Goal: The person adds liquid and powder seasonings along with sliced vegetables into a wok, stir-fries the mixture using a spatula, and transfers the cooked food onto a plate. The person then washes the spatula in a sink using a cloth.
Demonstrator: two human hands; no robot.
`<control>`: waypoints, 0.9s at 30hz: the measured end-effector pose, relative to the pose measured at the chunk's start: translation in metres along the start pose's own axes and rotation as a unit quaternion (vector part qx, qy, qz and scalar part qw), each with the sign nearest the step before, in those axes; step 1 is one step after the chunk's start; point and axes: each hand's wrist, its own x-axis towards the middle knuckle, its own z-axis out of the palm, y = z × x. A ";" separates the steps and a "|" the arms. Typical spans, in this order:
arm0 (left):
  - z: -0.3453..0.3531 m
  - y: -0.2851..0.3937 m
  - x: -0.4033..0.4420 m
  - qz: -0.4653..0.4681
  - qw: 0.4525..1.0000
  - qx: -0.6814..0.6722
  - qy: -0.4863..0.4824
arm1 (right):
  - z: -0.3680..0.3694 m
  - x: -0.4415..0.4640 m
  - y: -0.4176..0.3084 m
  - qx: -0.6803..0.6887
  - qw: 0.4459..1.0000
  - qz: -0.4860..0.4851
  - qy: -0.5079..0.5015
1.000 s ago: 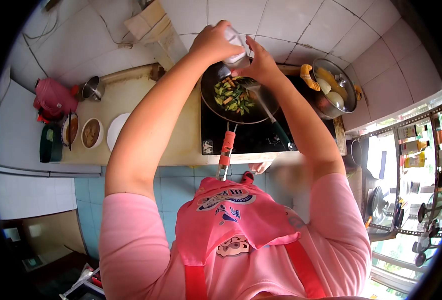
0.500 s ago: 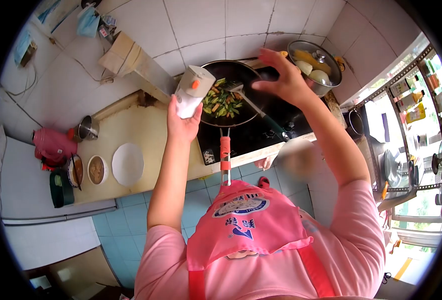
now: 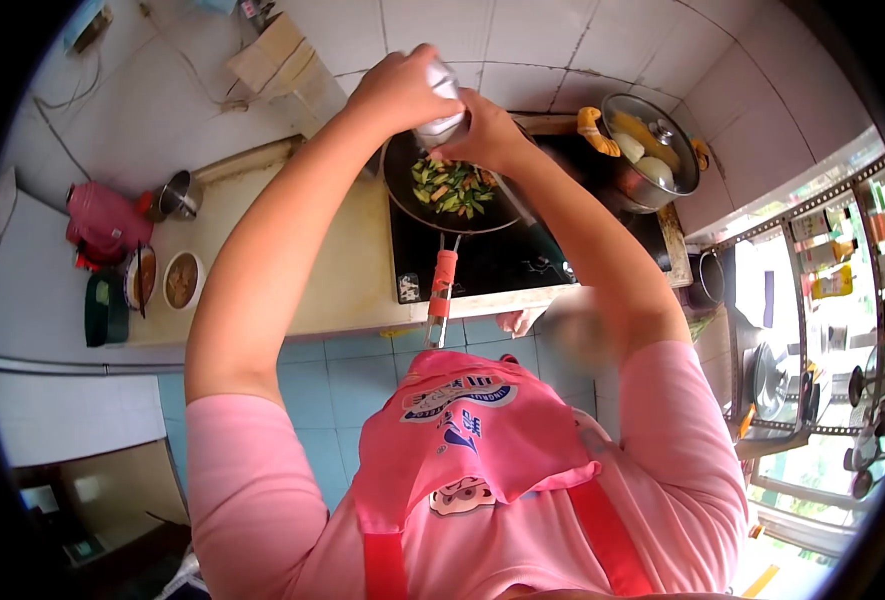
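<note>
White container (image 3: pixel 442 130) over the pan's (image 3: pixel 401 178) 12 o'clock side, clamped in the left hand (image 3: pixel 400 95), right hand (image 3: pixel 488 135) at its lower end (grip hidden, cannot tell), presumably so that end faces the chopped vegetables (image 3: pixel 452 187).

On the pink apron (image 3: pixel 502 445), a blue-and-white oval badge (image 3: pixel 459 398) sits near the edge closest to the cooktop (image 3: pixel 482 262); its curved rim carries Latin capitals, LINGRUI, then letters only partly legible. Blue Chinese characters cross the badge and stand beside it, distorted by folds, with a small ® nearby. The sticker (image 3: pixel 408 289) at the cooktop's front left corner is too small to read.
</note>
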 end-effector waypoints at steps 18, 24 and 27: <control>0.015 0.025 0.037 0.060 0.989 0.108 -0.086 | 0.022 0.011 0.037 0.038 0.993 0.009 0.112; 0.021 0.013 0.038 0.029 0.992 0.088 -0.083 | 0.020 0.021 0.039 0.003 0.994 -0.008 0.111; 0.030 -0.011 0.036 0.034 0.998 0.040 -0.032 | 0.021 0.021 0.036 0.012 0.998 0.049 0.043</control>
